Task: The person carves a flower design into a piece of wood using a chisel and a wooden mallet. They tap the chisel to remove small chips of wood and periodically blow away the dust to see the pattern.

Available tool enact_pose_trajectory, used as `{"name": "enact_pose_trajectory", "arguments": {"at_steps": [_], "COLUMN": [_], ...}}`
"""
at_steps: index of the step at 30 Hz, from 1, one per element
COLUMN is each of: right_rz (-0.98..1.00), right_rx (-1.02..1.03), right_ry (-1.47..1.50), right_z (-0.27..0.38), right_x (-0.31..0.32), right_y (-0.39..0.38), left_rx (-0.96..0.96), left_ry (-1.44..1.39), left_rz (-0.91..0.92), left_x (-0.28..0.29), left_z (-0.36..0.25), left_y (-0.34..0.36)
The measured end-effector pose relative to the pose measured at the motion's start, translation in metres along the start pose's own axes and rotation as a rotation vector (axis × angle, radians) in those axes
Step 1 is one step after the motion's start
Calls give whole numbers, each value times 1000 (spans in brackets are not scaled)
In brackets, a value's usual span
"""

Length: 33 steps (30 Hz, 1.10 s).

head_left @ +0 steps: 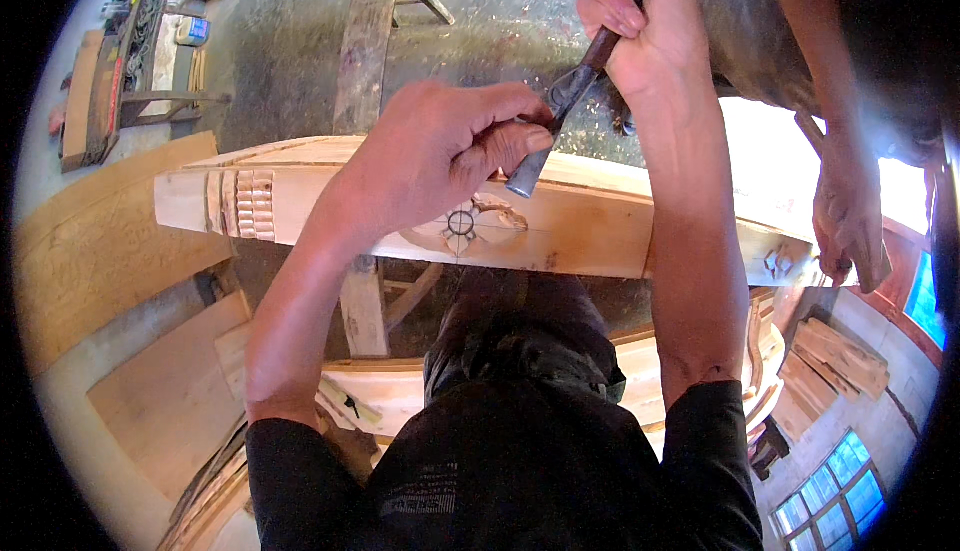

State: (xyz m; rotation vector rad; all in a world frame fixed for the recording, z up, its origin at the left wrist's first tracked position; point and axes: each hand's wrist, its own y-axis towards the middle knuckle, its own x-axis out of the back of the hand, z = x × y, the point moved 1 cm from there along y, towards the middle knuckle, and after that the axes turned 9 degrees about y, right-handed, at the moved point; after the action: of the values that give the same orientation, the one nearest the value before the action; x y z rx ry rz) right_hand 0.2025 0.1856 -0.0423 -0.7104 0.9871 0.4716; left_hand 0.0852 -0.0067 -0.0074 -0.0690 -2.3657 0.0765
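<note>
My left hand (450, 146) has its thumb and fingers closed on the lower metal part of a chisel (574, 94), whose flat tip points down-left. My right hand (645, 21) grips the dark handle higher up. Both are above a long pale wooden board (600, 226) lying crosswise in front of me. The board bears a drawn circle with radiating lines (461, 223) and a partly carved shape (505, 217) beside it, partly behind my left hand. A row of carved rounded ridges (255, 203) crosses its left end, and a smaller marked shape (778, 263) is near its right end.
A co-worker's hand (845, 221) is at the board's right end, holding a wooden piece. A rack (150, 96) with tools stands at upper left. A plywood sheet (95, 241), curved wooden pieces (380, 391) and stacked planks (830, 361) lie around. A window (830, 491) shows lower right.
</note>
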Motion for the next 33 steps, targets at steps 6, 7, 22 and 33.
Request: {"name": "enact_pose_trajectory", "arguments": {"at_steps": [6,7,22,33], "right_rz": [-35,-39,-19,-58], "right_rx": [94,90,64,104], "right_ry": [-8,-8,-41,-50], "right_z": [-6,-6,-9,-15], "right_x": [-6,-6,1,-8], "right_y": [-10,-11,-2,-7], "left_rx": [40,51,45,-30], "left_ry": [-18,-21,14,106], "left_rz": [34,30,45,-5], "left_x": [-2,-3,-5,-8], "left_z": [-3,-2,0,0], "left_y": [-1,-1,0,2]}}
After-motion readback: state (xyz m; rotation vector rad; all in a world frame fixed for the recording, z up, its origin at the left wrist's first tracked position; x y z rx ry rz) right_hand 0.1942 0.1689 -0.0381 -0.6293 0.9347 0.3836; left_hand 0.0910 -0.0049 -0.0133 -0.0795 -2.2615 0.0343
